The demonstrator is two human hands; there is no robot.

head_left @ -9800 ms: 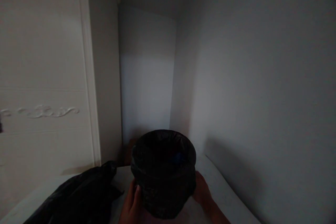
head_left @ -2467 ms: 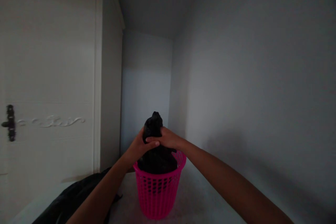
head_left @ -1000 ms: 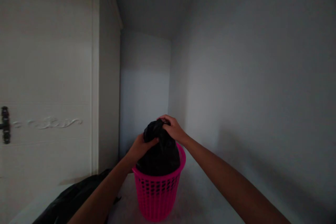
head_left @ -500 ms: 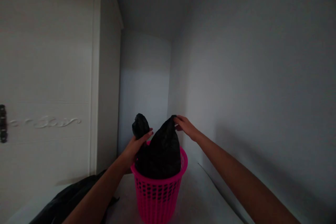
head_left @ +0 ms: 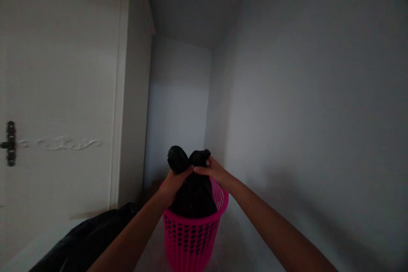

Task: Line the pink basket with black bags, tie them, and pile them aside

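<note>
A black plastic bag bulges out of a bright pink basket with holes in its sides. My left hand is closed round one gathered part of the bag, and a dark bunch sticks up above its thumb. Close beside it, my right hand grips another bunched part of the same bag. The two thumbs nearly meet over the basket. Some fingers of both hands are hidden behind the black plastic, and what the bag holds cannot be seen.
Another black bag or dark cloth lies at the lower left. A white wardrobe with a dark handle stands at the left. A pale wall rises along the right, and the basket stands on a pale surface.
My right hand has moved left and down, bringing its part of the bag beside my left hand. The bag's raised peak has folded into a bunch. The view has shifted slightly.
</note>
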